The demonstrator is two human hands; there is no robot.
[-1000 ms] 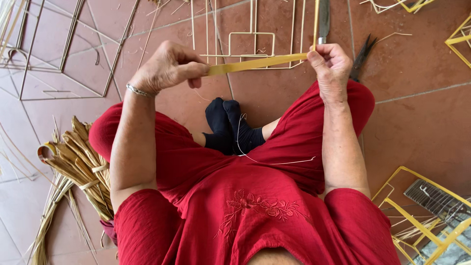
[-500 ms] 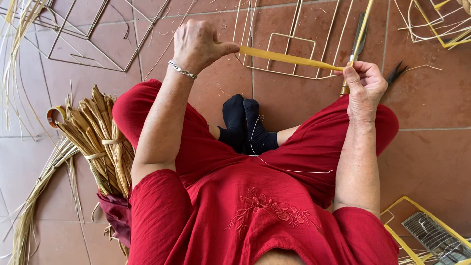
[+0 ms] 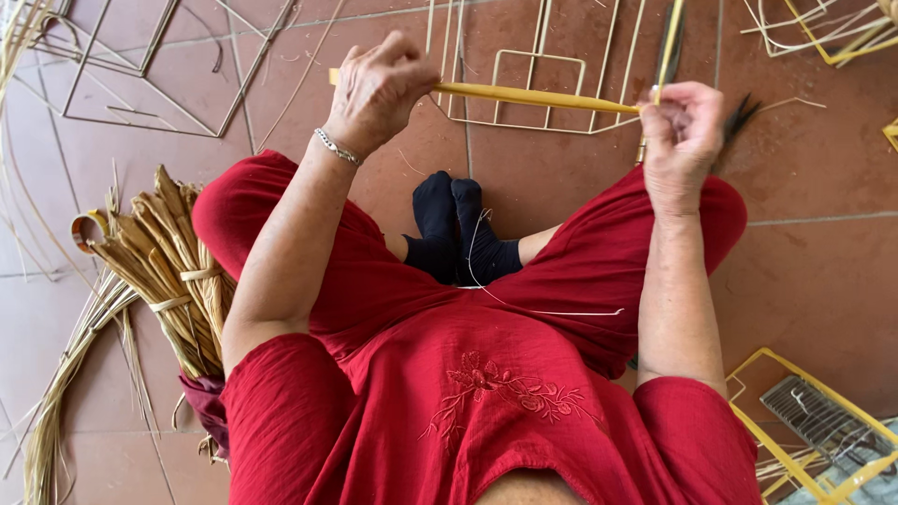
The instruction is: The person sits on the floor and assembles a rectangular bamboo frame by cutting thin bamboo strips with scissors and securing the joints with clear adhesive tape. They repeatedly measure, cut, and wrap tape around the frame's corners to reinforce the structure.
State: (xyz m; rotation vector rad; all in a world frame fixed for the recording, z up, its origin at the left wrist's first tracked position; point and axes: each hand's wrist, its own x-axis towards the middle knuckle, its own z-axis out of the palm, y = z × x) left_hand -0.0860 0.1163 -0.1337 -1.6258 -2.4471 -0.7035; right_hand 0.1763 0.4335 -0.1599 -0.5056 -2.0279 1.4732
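we are stretching a flat, pale yellow strip [image 3: 533, 95] level above the tiled floor [image 3: 823, 262], our left hand [image 3: 379, 89] closing fingers around one end, our right hand [image 3: 683, 131] pinching the other.

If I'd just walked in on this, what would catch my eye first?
First, the yellow strip stretched level between the left hand and the right hand, above the crossed feet in black socks. Next, the bright red clothing filling the lower half of the view. At the left, a tied bundle of dried reeds lies on the tiled floor, with thin wire frames farther off.
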